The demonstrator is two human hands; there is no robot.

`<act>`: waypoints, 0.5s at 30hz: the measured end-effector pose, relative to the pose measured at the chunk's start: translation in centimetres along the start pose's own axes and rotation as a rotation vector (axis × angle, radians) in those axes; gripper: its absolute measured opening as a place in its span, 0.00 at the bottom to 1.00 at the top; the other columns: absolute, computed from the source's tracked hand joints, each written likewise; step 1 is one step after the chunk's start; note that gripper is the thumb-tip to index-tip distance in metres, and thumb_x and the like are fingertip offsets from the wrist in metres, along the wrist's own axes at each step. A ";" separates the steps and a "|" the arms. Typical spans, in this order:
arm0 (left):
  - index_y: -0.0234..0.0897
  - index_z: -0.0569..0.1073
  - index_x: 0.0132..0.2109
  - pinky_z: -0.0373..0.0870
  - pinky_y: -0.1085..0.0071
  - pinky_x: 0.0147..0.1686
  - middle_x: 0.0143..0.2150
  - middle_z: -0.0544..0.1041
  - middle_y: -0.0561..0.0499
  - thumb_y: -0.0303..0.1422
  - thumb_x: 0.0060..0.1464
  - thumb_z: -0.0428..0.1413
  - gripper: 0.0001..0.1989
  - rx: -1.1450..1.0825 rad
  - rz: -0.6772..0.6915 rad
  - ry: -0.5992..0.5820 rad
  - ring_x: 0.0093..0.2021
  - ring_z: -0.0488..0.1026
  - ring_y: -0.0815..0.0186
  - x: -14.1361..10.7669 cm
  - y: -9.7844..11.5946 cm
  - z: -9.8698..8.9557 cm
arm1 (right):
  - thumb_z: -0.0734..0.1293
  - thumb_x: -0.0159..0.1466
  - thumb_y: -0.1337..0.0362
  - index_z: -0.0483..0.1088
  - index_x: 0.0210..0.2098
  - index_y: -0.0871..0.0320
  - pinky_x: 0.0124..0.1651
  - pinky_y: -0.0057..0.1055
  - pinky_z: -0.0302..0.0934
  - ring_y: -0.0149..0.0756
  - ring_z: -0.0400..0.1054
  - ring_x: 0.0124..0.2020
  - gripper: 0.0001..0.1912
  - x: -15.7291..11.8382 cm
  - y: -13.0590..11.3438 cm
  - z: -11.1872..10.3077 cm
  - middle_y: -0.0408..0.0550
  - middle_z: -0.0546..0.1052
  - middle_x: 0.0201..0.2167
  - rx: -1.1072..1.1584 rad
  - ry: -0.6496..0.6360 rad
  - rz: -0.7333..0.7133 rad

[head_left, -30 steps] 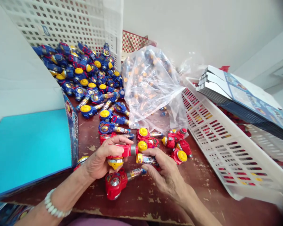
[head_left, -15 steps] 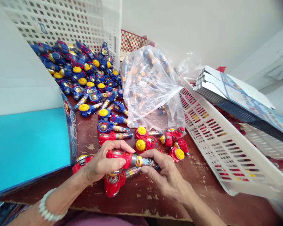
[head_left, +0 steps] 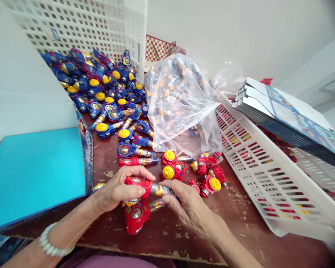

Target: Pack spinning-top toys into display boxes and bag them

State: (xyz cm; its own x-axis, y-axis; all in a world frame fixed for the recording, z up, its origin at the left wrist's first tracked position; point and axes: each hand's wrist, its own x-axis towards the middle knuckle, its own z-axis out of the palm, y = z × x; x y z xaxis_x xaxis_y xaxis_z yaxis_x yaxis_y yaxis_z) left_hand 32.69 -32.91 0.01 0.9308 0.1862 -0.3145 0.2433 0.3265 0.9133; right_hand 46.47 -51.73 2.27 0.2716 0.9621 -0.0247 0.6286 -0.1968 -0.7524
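Note:
My left hand [head_left: 117,189] is wrapped round a red plastic toy [head_left: 147,185] with a grey collar, held tilted above the table. A clear printed tube [head_left: 161,190] sticks out of the collar, and the fingers of my right hand [head_left: 185,201] pinch its far end. That end is partly hidden by the fingers. Just below lies another red toy [head_left: 136,217] with its own tube. A silver-and-yellow part [head_left: 98,187] shows behind my left wrist. Beyond my hands lie a red toy with a tube [head_left: 131,161] and several red toys with yellow caps [head_left: 168,172].
Several blue toys [head_left: 108,111] spill from a white basket [head_left: 86,22] at the back left. A clear plastic bag [head_left: 181,100] holds more parts. Stacked flat cartons [head_left: 293,115] rest over a white crate [head_left: 257,163] at right. A blue box [head_left: 41,171] stands left.
My right hand has shifted left along the tube, closer to the toy's collar. Less of the tube shows now. The whole view has moved slightly.

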 end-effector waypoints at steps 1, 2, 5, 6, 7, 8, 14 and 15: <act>0.33 0.74 0.43 0.64 0.74 0.29 0.33 0.77 0.48 0.39 0.37 0.61 0.23 0.024 0.003 0.003 0.29 0.71 0.65 0.0 -0.2 0.0 | 0.57 0.70 0.56 0.69 0.46 0.56 0.39 0.29 0.58 0.34 0.67 0.35 0.15 0.2 0.0 0.2 0.46 0.74 0.36 0.008 -0.018 0.034; 0.33 0.74 0.42 0.64 0.74 0.28 0.31 0.76 0.49 0.39 0.38 0.60 0.22 0.081 0.021 0.018 0.29 0.70 0.65 0.0 -0.4 0.0 | 0.56 0.70 0.55 0.69 0.44 0.57 0.36 0.28 0.58 0.33 0.67 0.33 0.15 0.3 0.0 0.3 0.45 0.74 0.33 0.026 -0.027 0.074; 0.34 0.75 0.41 0.64 0.75 0.26 0.32 0.75 0.50 0.35 0.41 0.57 0.18 0.357 0.138 0.095 0.28 0.70 0.66 -0.2 -0.7 0.2 | 0.57 0.69 0.51 0.70 0.41 0.57 0.32 0.25 0.56 0.31 0.65 0.30 0.17 0.6 -0.5 0.3 0.43 0.73 0.29 0.082 -0.087 0.157; 0.34 0.75 0.41 0.65 0.75 0.26 0.33 0.75 0.50 0.33 0.42 0.57 0.16 0.450 0.185 0.112 0.28 0.71 0.67 -0.2 -0.6 0.2 | 0.58 0.69 0.50 0.70 0.41 0.57 0.31 0.25 0.56 0.31 0.66 0.30 0.18 0.7 -0.7 0.0 0.43 0.73 0.29 0.076 -0.114 0.162; 0.35 0.75 0.42 0.65 0.75 0.27 0.34 0.75 0.51 0.31 0.42 0.56 0.16 0.541 0.231 0.121 0.28 0.71 0.67 -0.2 -0.4 0.1 | 0.58 0.68 0.50 0.70 0.40 0.57 0.32 0.25 0.57 0.31 0.66 0.31 0.18 0.9 -1.0 -0.3 0.43 0.73 0.30 0.049 -0.131 0.155; 0.36 0.75 0.42 0.66 0.75 0.27 0.35 0.75 0.51 0.29 0.43 0.55 0.16 0.628 0.278 0.124 0.29 0.72 0.68 -0.2 -0.2 0.1 | 0.59 0.68 0.50 0.71 0.41 0.56 0.33 0.26 0.58 0.32 0.67 0.32 0.18 1.2 -1.2 -0.8 0.44 0.74 0.32 0.006 -0.130 0.136; 0.40 0.76 0.44 0.68 0.62 0.44 0.43 0.74 0.48 0.27 0.49 0.53 0.14 1.157 0.628 0.307 0.44 0.71 0.59 -0.3 0.8 -1.4 | 0.55 0.71 0.60 0.72 0.45 0.56 0.44 0.29 0.61 0.35 0.70 0.41 0.15 7.3 2.1 -6.5 0.47 0.77 0.41 -0.511 0.161 0.162; 0.41 0.76 0.44 0.66 0.58 0.46 0.46 0.74 0.47 0.26 0.49 0.53 0.15 1.282 0.655 0.382 0.47 0.69 0.56 -0.4 0.8 -1.5 | 0.57 0.69 0.63 0.72 0.45 0.58 0.46 0.30 0.60 0.37 0.70 0.44 0.14 8.9 3.5 -7.4 0.49 0.77 0.43 -0.554 0.175 0.209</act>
State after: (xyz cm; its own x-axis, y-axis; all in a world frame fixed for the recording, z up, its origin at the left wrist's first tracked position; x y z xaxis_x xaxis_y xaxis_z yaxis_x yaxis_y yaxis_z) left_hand 32.09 -31.37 0.53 0.8901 0.2658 0.3702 0.0775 -0.8888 0.4518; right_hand 56.49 -45.21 4.29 0.5164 0.8563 0.0092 0.8213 -0.4922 -0.2884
